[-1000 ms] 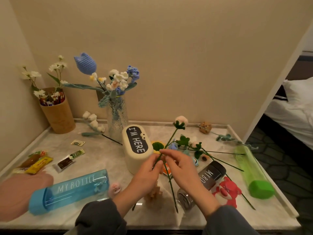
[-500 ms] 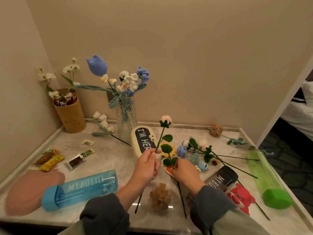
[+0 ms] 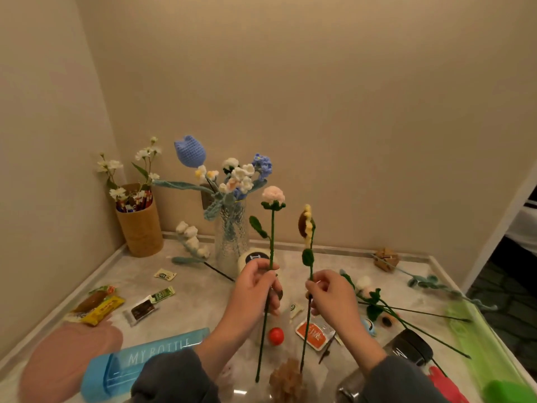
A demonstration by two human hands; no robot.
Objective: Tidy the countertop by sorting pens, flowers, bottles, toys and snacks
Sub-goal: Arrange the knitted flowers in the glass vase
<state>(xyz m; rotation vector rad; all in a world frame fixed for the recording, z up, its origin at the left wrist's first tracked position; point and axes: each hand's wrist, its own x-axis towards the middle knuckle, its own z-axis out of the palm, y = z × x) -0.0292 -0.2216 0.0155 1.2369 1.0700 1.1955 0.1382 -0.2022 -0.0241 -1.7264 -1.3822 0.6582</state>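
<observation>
My left hand [image 3: 255,289] grips the green stem of a pink crochet flower [image 3: 273,196], held upright above the countertop. My right hand [image 3: 328,295] pinches the stem of a crochet sunflower [image 3: 305,225], also upright, seen edge-on. A glass vase [image 3: 231,239] with a blue tulip and white and blue crochet flowers stands just behind the left hand. More loose crochet flowers [image 3: 374,298] lie to the right of my right hand. A white flower sprig [image 3: 191,242] lies left of the vase.
A wooden cup [image 3: 141,225] with pens and daisies stands in the back left corner. Snack packets [image 3: 98,306] lie at the left. A blue bottle [image 3: 145,362], a black bottle [image 3: 406,350], a green bottle [image 3: 482,341], a red toy [image 3: 447,388] and wooden puzzles [image 3: 385,258] lie around.
Both hands rose from the countertop. The left hand lifted the pink flower upright, and the right hand picked up the sunflower and raised it. The camera tilted upward.
</observation>
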